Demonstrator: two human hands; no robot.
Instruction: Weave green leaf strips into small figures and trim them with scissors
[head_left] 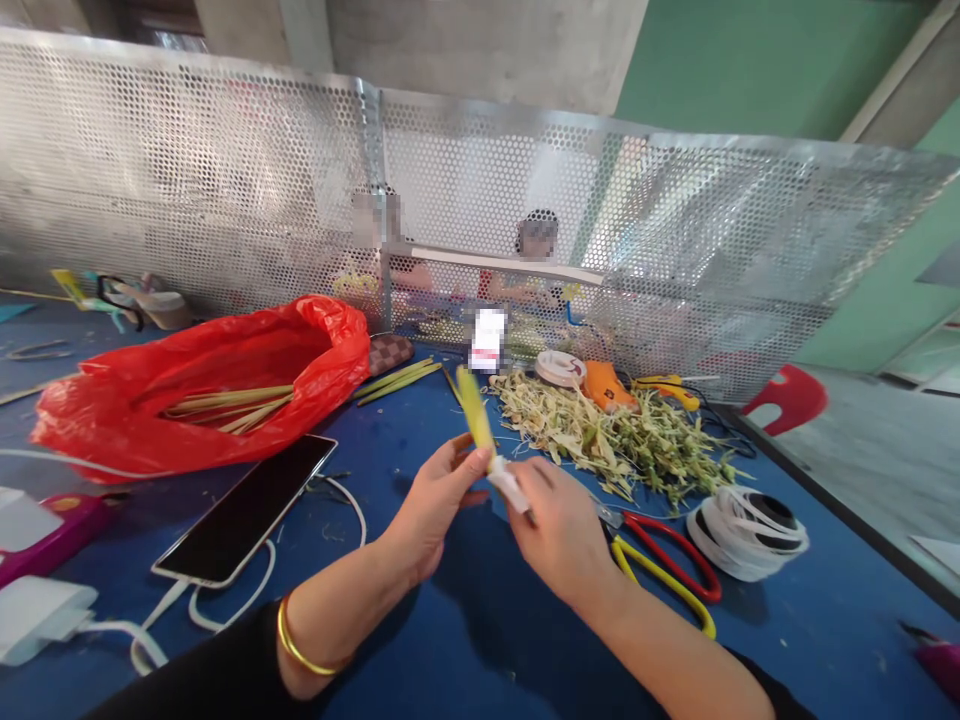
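Note:
Near the middle of the blue table, my left hand (448,487) pinches a yellow-green plant bundle (474,408), blurred, that points up and away from me. White material (508,484) surrounds its lower end. My right hand (553,520) has its fingers closed on this white part, just right of my left fingertips. Beyond my hands lies a heap of pale and green plant scraps (615,435). Scissors (667,560) with red and yellow handles lie beside my right wrist, partly hidden by it. A roll of white ribbon (746,532) is at their right.
Left are a red plastic bag (105,400) holding stalks, a tablet-like phone (247,515) with cables, and a purple tool (67,530). A lit phone (487,340) leans on the perforated metal screen (480,180); people sit behind it. Tape roll (560,368) nearby.

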